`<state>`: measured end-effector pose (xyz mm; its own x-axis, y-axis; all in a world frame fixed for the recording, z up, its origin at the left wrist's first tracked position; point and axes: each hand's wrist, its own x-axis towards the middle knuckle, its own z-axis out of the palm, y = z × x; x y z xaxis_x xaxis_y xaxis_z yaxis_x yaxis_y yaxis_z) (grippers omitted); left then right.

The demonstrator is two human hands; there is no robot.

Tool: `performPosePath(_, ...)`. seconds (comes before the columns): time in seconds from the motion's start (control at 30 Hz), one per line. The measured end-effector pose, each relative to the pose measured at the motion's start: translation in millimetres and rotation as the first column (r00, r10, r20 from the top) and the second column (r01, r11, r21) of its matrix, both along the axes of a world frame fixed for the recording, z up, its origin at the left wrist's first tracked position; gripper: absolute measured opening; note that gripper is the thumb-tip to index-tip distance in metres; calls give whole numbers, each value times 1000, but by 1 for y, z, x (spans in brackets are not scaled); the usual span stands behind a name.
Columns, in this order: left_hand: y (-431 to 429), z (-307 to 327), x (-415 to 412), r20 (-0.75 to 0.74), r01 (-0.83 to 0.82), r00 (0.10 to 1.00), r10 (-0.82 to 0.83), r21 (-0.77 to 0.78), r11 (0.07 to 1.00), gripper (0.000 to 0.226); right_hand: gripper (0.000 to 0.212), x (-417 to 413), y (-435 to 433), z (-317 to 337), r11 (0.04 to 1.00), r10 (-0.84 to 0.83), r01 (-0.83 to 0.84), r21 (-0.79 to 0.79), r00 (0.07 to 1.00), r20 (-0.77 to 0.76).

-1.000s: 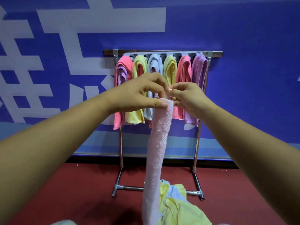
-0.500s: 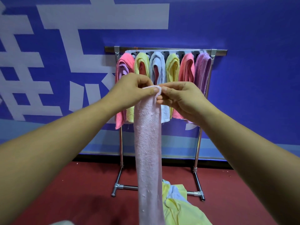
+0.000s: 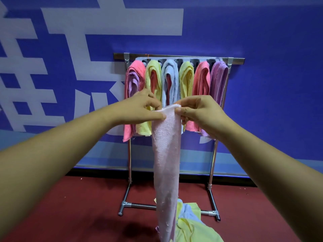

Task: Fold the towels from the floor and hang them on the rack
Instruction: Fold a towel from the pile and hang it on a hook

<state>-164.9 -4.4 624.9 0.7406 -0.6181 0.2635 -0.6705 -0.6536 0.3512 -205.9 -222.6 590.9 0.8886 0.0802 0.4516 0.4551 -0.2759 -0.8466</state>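
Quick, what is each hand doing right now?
Left hand: pinches the top edge of the pale pink towel.
Right hand: pinches the same top edge, close beside it.

Towel (image 3: 166, 163) hangs before rack (image 3: 236, 58); floor pile (image 3: 192, 229) below, apparently before rack base.

Even, fairly bright overhead lighting; soft shadow on the red floor (image 3: 122, 229) near bottom; wide-angle bowing at edges; overall slightly soft focus.

White characters (image 3: 111, 20) on blue wall (image 3: 262, 32); cropped, unreadable
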Motion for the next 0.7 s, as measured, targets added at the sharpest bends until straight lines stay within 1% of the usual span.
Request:
performPosePath(0.07, -1, -4, 0, 77, -11, 997, 13, -30, 999, 34, 11, -1, -1, -4, 998, -34, 34, -49, 999, 3)
performPosePath(0.13, -2, -6, -2, 56, -14, 998, 18, -67, 998, 36, 11, 0, 1, -7, 998, -62, 61, -33, 998, -4)
performPosePath(0.27, -5, -9, -5, -108, 65, 991, -82, -157, 985, 24, 9, 3, 0, -8, 995, -62, 64, 83, 998, -27)
performPosePath(0.4, -2, -9, -1, -72, 58, 995, -71, -167, 984, 16, 7, 5, -3, -4, 995, -63, 64, 75, 998, -15)
performPosePath(0.47, -2, -9, -1, -61, 73, 995, -83, -148, 986, 10, 6, 6, -2, -4, 995, -68, 68, 73, 998, -11)
performPosePath(0.53, -3, -7, -3, -66, 72, 994, -83, -146, 987, 5, 7, 6, -2, -3, 994, -87, 88, 69, 996, -11)
performPosePath(0.57, -3, -5, -3, -82, 64, 993, -79, -174, 983, 12, 6, 6, -3, -3, 993, -111, 111, 37, 994, -1)
performPosePath(0.6, -4, -4, -2, -103, 46, 992, -69, -216, 975, 19, 5, 5, -4, -3, 989, -144, 145, -41, 989, 28)
performPosePath(0.63, -4, -3, -1, -111, 20, 992, -51, -263, 965, 25, 8, 4, -5, -2, 970, -179, 189, -152, 981, 74)
performPosePath(0.67, -4, -3, 0, -99, -13, 995, -18, -303, 953, 28, 11, 3, -4, -1, 942, -200, 224, -249, 973, 117)
performPosePath(0.7, -5, -5, 1, -75, -48, 997, 24, -337, 940, 29, 14, 3, -2, -1, 924, -209, 244, -294, 967, 147)
